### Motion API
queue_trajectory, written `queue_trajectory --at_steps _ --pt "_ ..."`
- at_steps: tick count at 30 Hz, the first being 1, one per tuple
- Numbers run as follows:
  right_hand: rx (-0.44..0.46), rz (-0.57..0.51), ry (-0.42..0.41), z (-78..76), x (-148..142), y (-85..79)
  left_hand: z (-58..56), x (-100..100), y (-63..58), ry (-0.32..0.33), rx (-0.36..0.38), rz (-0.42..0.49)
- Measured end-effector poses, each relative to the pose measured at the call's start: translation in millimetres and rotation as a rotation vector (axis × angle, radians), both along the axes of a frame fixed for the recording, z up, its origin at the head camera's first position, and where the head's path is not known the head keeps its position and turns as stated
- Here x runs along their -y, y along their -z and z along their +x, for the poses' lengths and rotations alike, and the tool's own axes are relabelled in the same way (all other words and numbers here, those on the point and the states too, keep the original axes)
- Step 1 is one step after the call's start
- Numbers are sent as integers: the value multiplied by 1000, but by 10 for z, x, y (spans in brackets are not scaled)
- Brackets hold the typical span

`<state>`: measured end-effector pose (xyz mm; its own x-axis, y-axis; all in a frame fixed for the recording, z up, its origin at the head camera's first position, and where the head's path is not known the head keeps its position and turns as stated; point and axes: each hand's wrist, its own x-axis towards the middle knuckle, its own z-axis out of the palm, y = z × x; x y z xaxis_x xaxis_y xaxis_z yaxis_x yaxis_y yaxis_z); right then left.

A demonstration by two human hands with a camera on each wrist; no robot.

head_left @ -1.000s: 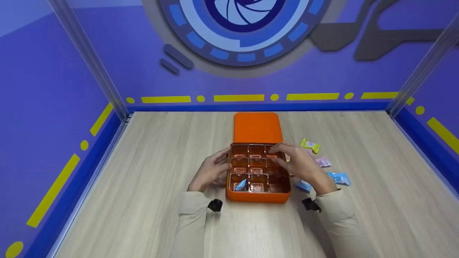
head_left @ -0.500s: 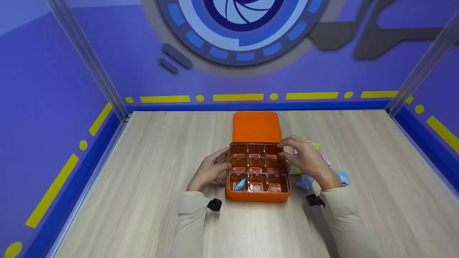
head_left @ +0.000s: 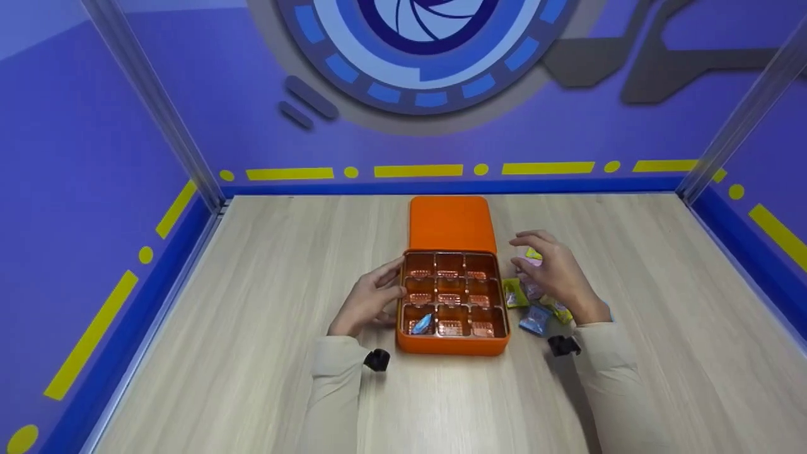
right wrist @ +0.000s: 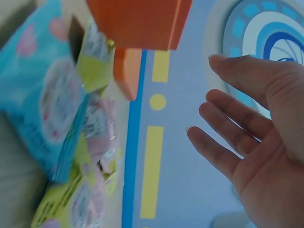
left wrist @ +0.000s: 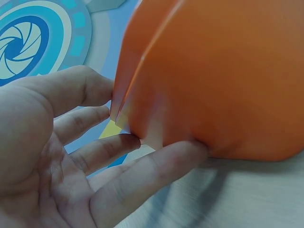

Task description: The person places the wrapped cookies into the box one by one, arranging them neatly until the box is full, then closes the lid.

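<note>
An orange box with a clear divided insert stands on the table, its lid laid back behind it. One blue-wrapped candy lies in the front left compartment. My left hand rests against the box's left side, its fingertips touching the orange wall in the left wrist view. To the right of the box, my right hand hovers over the loose candies with its fingers spread and nothing between them. Beneath and beside it lie a yellow-green candy, a blue candy and a pink candy, partly hidden.
More yellow candies, such as the candy by my right wrist, belong to the same pile. The wooden tabletop is bounded by a patterned blue-purple back wall and side walls.
My right hand has drawn away from the back right compartments to the right, over the candy pile. Candies beside the box have come into sight. My left hand stays on the box.
</note>
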<state>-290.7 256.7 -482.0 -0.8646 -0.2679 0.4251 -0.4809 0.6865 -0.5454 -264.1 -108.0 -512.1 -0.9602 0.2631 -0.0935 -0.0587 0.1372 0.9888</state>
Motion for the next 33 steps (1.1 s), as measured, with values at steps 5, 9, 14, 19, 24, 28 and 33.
queue_trajectory --at_steps 5,9,14,19,24,28,33 --pt "20 0 43 -74 -81 99 0 0 -9 -3 -6 -14" --pt "61 -16 66 -111 -150 173 -3 -5 4 -1 -9 -14" --pt "120 -24 115 -119 -263 241 1 -9 1 0 -3 -16" --pt "173 -13 155 -131 -358 265 1 -14 -5 -7 -2 -28" --pt "251 11 173 -144 -411 257 -5 -10 -1 -14 2 -14" --pt "316 27 174 -146 -444 271 -10 -10 10 -15 0 1" --pt "391 32 149 -148 -492 292 -13 -9 13 -12 -4 1"
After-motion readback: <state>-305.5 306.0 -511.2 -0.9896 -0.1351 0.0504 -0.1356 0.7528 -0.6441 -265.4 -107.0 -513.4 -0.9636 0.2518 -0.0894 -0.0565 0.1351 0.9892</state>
